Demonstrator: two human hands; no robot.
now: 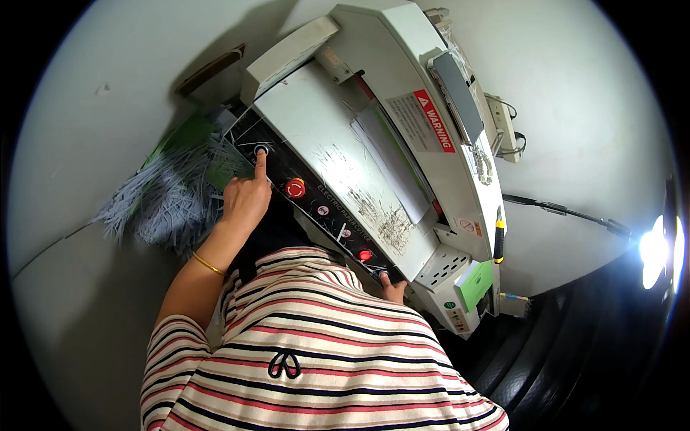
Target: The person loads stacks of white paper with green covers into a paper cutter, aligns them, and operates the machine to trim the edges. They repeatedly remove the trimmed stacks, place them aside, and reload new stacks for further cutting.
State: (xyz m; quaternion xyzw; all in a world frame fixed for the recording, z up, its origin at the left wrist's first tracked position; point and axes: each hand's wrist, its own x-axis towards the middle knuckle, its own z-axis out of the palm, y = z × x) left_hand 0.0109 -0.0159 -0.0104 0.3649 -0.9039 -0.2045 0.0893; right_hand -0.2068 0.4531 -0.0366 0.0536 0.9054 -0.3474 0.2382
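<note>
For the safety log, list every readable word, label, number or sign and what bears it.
Wording not copied.
Cover: red and white label, triangle sign; fine print unreadable.
Black panel: pale lettering; two round stickers, too small.
Machine's right end: round green sticker, too small.
Other small stickers: unreadable.

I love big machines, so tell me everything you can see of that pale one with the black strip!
The pale machine looks like painted metal and slants across the picture. Its flat bed has dark scuffs, and white papers lie on it beside the tall housing. The black front strip holds a red knob and a bright red button. The left grip has a finger on the strip near one end; the right grip has a thumb near the other. A grey phone sits atop it.
</note>
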